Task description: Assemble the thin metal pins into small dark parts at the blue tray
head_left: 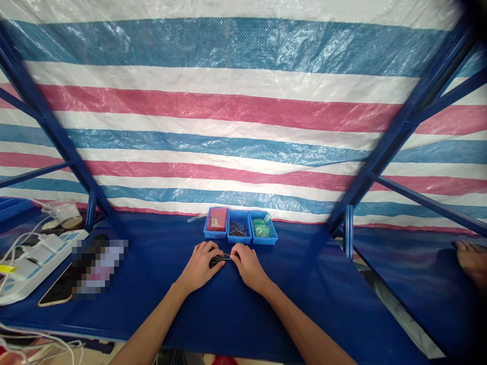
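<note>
My left hand (203, 264) is closed around a small bundle of dark, thin metal pieces (215, 260) over the blue table (228, 314). Opposite it, the thumb and fingers of my right hand (248, 266) pinch the end of a thin metal piece (227, 257) that sticks out toward the left hand. The exact kind of these pieces is too small to tell. Just beyond my hands stand three blue bins in a row: a left bin (216, 235) with red packets (217, 219), a middle bin (239, 240) with loose metal pieces (238, 229), and a right bin (265, 242) with green packets (262, 227).
A power strip (45, 263) with white cables and a phone (57, 289) lie at the left. Blue metal posts (348, 233) frame the table. Striped sheeting (228, 111) hangs behind. Another person's hand (472, 261) shows at the far right.
</note>
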A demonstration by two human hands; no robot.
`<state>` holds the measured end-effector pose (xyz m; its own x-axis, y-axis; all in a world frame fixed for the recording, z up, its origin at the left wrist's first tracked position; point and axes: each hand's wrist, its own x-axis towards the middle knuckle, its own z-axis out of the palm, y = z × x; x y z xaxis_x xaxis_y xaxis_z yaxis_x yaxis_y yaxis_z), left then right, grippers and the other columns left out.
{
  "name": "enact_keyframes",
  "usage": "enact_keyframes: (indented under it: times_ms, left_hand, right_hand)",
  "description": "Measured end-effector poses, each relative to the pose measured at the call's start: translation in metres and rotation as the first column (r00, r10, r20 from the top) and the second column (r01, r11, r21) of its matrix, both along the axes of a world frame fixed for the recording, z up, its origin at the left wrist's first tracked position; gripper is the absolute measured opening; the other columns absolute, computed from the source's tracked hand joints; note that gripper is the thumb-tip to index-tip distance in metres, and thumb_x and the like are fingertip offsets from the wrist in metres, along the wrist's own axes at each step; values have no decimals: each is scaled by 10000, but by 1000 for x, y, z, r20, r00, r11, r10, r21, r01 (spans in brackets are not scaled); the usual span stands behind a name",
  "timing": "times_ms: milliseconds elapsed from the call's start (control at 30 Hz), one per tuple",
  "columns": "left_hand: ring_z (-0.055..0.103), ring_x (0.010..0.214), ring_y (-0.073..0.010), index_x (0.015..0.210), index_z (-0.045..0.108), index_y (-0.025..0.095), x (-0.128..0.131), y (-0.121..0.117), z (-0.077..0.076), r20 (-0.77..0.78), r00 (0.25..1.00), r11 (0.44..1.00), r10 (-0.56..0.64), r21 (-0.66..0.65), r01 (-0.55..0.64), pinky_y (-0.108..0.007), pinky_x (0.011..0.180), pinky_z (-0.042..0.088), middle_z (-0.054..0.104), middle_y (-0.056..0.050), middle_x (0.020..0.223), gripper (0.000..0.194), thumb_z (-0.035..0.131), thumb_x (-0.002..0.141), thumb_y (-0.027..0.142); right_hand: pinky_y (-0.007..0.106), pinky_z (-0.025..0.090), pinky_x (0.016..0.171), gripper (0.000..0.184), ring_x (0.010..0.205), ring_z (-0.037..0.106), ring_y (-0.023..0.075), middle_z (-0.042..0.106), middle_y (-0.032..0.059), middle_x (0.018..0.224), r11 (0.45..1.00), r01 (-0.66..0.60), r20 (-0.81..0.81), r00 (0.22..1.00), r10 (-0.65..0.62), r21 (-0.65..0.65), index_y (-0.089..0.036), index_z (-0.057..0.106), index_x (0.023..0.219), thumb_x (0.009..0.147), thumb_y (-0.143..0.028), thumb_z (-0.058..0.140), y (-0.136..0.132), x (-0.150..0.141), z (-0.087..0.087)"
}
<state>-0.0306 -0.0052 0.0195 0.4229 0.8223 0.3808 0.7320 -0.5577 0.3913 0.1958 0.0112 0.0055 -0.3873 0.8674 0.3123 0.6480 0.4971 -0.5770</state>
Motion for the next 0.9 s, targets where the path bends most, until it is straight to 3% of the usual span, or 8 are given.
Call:
enact_keyframes:
  times_ms: [633,900]
  left_hand:
    - [595,1119,-250,1128,711,306,0,0,2,-12,1000,1000,0,7,0,-441,1001,465,629,-28,1189,125,635,1043,357]
    - [587,1144,-260,1138,699,301,1,-1,1,-17,1000,1000,-11,11,11,-467,1028,456,633,-38,1201,127,624,1050,354]
  right_hand:
    - [305,435,797,134,873,612,210,658,16,960,1000,20,-346,938,-14,12,-242,597,966,1034,-219,484,10,3,-5]
    - [328,445,816,155,914,656,231,708,27,981,999,24,-323,946,-30,-22,-245,645,971,1025,-215,503,11,4,-6]
